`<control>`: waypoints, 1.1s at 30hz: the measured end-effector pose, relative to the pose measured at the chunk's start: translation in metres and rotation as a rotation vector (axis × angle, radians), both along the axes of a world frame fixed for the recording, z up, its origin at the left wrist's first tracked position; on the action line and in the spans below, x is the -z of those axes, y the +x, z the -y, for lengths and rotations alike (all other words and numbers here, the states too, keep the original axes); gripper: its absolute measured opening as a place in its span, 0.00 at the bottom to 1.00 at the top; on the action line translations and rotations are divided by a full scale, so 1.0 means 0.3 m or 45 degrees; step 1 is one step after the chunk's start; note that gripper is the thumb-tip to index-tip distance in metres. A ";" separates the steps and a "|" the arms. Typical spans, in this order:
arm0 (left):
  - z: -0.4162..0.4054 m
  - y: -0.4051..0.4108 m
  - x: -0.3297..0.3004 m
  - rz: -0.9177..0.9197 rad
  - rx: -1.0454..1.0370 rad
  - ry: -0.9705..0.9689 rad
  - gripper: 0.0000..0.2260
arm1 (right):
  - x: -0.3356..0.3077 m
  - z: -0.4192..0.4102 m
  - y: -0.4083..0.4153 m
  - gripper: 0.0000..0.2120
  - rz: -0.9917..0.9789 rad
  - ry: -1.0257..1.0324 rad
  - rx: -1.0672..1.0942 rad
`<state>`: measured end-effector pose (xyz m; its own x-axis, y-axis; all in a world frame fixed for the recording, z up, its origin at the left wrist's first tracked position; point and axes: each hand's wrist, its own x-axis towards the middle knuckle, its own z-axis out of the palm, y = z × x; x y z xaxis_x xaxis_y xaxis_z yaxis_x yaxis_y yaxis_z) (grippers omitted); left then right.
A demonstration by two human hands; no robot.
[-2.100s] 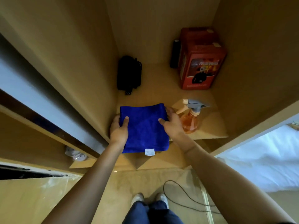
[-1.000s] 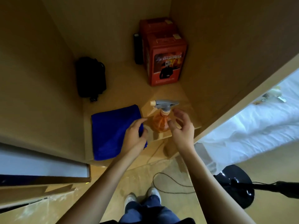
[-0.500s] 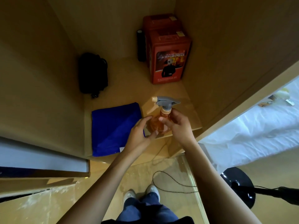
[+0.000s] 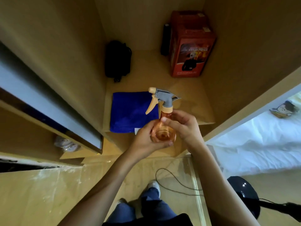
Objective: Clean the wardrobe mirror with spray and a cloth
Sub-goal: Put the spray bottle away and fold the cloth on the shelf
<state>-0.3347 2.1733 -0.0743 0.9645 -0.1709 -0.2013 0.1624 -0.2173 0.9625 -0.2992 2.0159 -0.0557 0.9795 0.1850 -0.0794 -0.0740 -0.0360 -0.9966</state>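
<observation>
Fingers [image 4: 164, 119] of both my hands now clasp the spray bottle [image 4: 163, 128], lifted off the shelf [image 4: 192, 101] to frame centre, while the cloth [image 4: 130, 111] lies behind, so spraying can follow.

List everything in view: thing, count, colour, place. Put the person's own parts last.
spray bottle: 1, orange with grey head, held in both hands
cloth: 1, blue, folded on wardrobe shelf
box: 1, red, back right of shelf
pouch: 1, black, back left
cable: 1, dark, on floor
bed: 1, white, right
left hand: under bottle base
right hand: around bottle body
shoes: white, on floor
</observation>
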 end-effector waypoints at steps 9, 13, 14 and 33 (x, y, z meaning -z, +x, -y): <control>-0.230 -0.303 0.060 -0.074 0.001 0.039 0.33 | 0.056 -0.221 -0.282 0.15 -0.100 0.052 -0.027; -0.374 -0.488 0.090 -0.110 -0.011 0.055 0.31 | 0.079 -0.365 -0.468 0.17 -0.141 0.072 -0.041; -0.411 -0.532 0.096 -0.112 -0.003 0.053 0.31 | 0.085 -0.403 -0.515 0.17 -0.144 0.080 -0.044; -0.935 -1.047 0.177 -0.234 -0.235 0.116 0.26 | 0.229 -0.983 -0.944 0.10 -0.312 0.054 -0.269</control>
<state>-0.6488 2.4538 -0.1274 0.9235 0.0312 -0.3822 0.3774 -0.2519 0.8912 -0.5824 2.3108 -0.1245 0.8718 0.3900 -0.2963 -0.3075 -0.0350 -0.9509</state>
